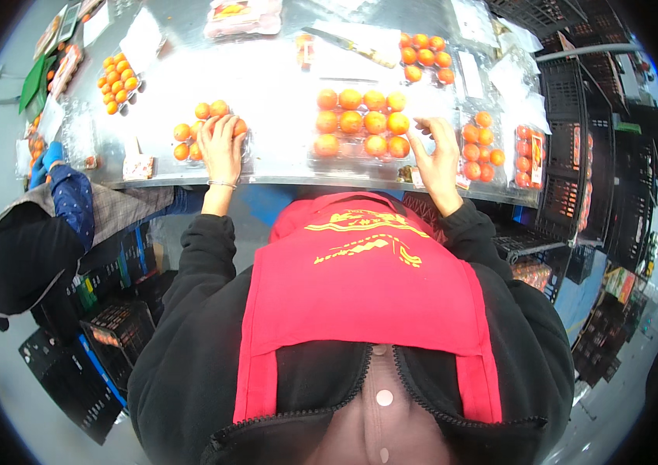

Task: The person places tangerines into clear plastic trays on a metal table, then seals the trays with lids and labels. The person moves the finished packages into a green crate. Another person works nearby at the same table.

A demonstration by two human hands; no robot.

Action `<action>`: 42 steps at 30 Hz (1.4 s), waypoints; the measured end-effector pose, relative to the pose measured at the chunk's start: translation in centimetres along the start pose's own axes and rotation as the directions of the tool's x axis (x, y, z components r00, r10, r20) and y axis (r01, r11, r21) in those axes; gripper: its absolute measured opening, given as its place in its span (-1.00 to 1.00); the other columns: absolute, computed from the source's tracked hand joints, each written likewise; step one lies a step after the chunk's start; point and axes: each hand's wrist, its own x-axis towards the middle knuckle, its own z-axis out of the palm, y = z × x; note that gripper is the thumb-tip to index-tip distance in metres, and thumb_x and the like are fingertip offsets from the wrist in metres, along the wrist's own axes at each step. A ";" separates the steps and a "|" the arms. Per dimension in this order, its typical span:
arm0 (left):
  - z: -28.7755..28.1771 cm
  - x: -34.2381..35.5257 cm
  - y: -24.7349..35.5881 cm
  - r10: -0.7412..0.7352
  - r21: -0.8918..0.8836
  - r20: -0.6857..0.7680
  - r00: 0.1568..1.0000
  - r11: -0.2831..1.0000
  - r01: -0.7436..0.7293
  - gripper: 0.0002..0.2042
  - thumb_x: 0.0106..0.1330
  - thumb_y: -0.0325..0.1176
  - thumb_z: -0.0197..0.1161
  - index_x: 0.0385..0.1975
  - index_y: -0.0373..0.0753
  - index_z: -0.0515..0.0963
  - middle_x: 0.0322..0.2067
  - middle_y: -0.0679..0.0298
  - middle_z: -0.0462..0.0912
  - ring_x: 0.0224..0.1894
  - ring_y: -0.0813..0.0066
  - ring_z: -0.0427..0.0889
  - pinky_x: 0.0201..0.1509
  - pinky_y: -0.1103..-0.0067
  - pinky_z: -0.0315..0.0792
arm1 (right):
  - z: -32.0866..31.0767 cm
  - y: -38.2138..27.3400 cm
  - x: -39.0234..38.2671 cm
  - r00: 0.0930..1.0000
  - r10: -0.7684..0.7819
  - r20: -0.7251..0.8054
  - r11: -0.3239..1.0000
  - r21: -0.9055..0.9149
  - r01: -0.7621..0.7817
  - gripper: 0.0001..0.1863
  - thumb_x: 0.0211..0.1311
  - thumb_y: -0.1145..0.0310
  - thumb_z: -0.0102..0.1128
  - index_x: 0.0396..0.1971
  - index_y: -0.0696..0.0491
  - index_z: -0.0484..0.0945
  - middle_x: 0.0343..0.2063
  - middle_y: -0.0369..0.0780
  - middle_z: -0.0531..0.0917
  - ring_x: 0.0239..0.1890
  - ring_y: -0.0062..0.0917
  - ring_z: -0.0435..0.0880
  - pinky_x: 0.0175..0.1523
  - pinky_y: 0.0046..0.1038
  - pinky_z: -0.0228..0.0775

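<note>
My left hand [221, 149] reaches over a small clear tray of orange-red round fruit [182, 132], its fingers curled down onto a fruit that they mostly cover. In front of me, a larger clear tray holds orange-red fruit [351, 122] in rows, with a gap in the row nearest me. Just right of that tray is my right hand [439, 155], its thumb and fingers apart and nothing visible between them. The thumb comes close to the fruit at the tray's right edge.
A knife [351, 46] lies on white paper at the far side of the steel table [166, 77]. More fruit packs [482, 147] stand right and far left. Black crates [565, 101] are stacked on the right. Another person [31, 248] with blue gloves works at the left.
</note>
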 end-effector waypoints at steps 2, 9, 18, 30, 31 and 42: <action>0.0 -0.1 0.0 -0.030 0.019 0.008 1.000 0.999 0.029 -0.61 0.27 -0.32 0.39 0.12 -0.11 0.63 0.16 0.22 0.57 0.31 0.08 0.38 0.45 0.14 0.15 | -0.2 0.4 -0.6 1.000 -0.007 0.011 1.000 0.012 0.006 -0.71 0.17 0.40 0.44 -0.10 0.08 0.66 -0.22 -0.16 0.65 -0.14 -0.25 0.63 0.00 -0.26 0.46; -0.6 1.7 4.3 -0.103 -0.176 -0.079 0.992 0.981 0.088 -0.69 0.32 -0.37 0.39 0.06 -0.19 0.66 0.13 0.08 0.54 0.22 0.01 0.43 0.35 0.18 0.27 | 1.6 -1.9 -1.8 0.956 -0.155 0.247 0.934 -0.278 0.223 -0.55 0.08 0.22 0.51 -0.05 0.07 0.63 -0.01 -0.17 0.52 0.08 -0.22 0.48 0.15 -0.16 0.30; -2.2 3.9 14.5 -0.055 -0.627 0.029 0.998 0.776 0.061 -0.77 0.43 -0.40 0.31 0.03 -0.25 0.66 -0.11 0.12 0.69 -0.07 0.19 0.68 0.06 0.37 0.54 | 1.7 -1.7 -0.8 0.940 -0.182 0.287 0.947 -0.208 0.247 -0.55 0.11 0.19 0.49 -0.05 0.09 0.62 -0.01 -0.16 0.51 0.12 -0.21 0.46 0.19 -0.14 0.26; -4.4 3.5 20.9 0.119 -0.652 0.748 0.652 -0.047 0.757 -0.56 0.64 -0.03 0.07 0.11 -0.35 0.53 -0.34 0.34 0.58 -0.33 0.72 0.51 -0.39 0.70 0.37 | -0.4 -4.8 -1.7 0.959 -0.038 0.280 0.861 0.496 -0.110 -0.59 0.27 0.38 0.45 0.09 0.09 0.58 -0.05 -0.24 0.56 0.08 -0.44 0.53 0.12 -0.42 0.40; -4.3 3.4 20.9 0.080 -0.691 0.722 0.687 0.043 0.721 -0.58 0.64 -0.08 0.08 0.12 -0.37 0.53 -0.33 0.30 0.61 -0.31 0.66 0.54 -0.36 0.66 0.40 | -0.5 -4.9 -1.7 0.958 -0.060 0.279 0.870 0.485 -0.086 -0.59 0.30 0.39 0.43 0.11 0.10 0.56 -0.07 -0.25 0.57 0.05 -0.47 0.55 0.10 -0.45 0.41; -4.0 2.3 21.0 -0.036 -0.822 0.352 0.935 0.466 0.327 -0.79 0.53 -0.40 0.20 0.06 -0.30 0.54 -0.22 0.04 0.71 -0.23 0.19 0.73 -0.13 0.39 0.54 | 0.4 -5.9 -2.1 0.838 0.096 0.537 0.466 0.720 -0.515 -0.60 0.56 0.38 0.17 0.28 0.12 0.36 0.02 -0.29 0.63 -0.07 -0.70 0.59 -0.04 -0.59 0.43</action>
